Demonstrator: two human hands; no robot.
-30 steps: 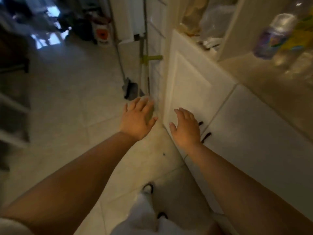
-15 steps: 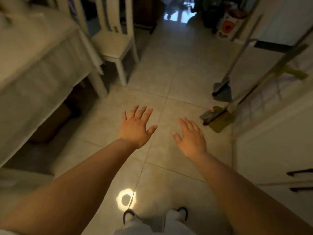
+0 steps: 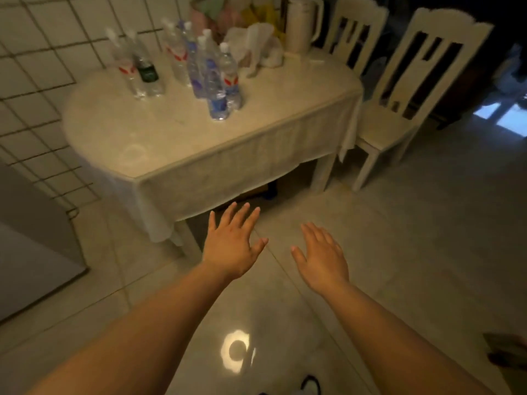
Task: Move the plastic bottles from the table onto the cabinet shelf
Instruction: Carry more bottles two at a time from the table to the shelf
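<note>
View has swung off the cabinet and across the floor since the earlier frames; now the tabletop fills the upper half, so the person looks turned back for another load. Both hands are empty and released: left hand and right hand are held out palm-down, fingers straight and spread, over the floor tiles, short of the table edge and touching nothing. Arms are out in front, probably just carried that way mid-stride, ready for a two-handed pickup. Bottles stand upright on the far left part of the tabletop, near the tiled wall, in two loose clusters: a left group with a dark-green-label one, and a right group whose nearest is the blue-label bottle, touching or just beside a red-label one. They all look clear and lightweight; fill level I cannot tell through the blur. Behind them sit bags and a pale jug, not task items. Two chairs stand at the right end, so the open approach is the near long side, straight ahead. Cabinet shelf is not in view. Judgement: mid-task, reach phase not started. The blue-label bottle is the obvious first grab since it stands closest to the near edge; the tight packing means a careless grip could topple its neighbours.
</note>
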